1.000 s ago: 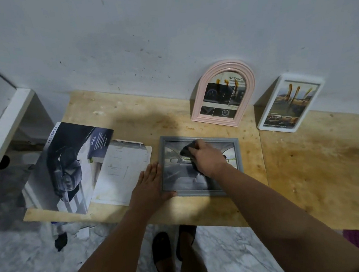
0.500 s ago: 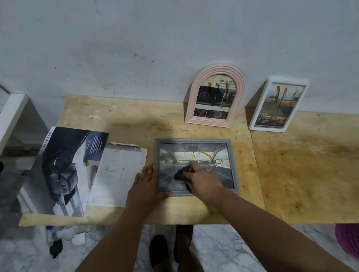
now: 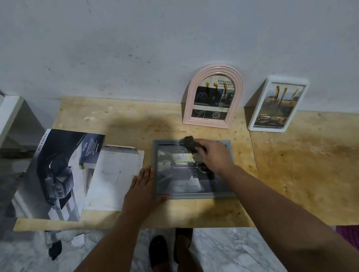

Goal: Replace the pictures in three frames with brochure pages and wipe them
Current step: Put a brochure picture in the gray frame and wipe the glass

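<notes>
Wiping: right hand (image 3: 214, 154) clamping a dark cloth (image 3: 190, 143) against the upper edge of the grey frame (image 3: 192, 168), centre of the frame.
Bracing: left hand (image 3: 143, 188) lying flat, fingers spread, pressing the grey frame's lower left corner.
Lying: grey frame flat on the wooden table (image 3: 304, 169), holding a car-interior page.
Leaning: pink arched frame (image 3: 213, 96) and white frame (image 3: 278, 104) against the wall, upper right.
Resting: brochure (image 3: 58, 174) and loose page (image 3: 115, 176) at left.
</notes>
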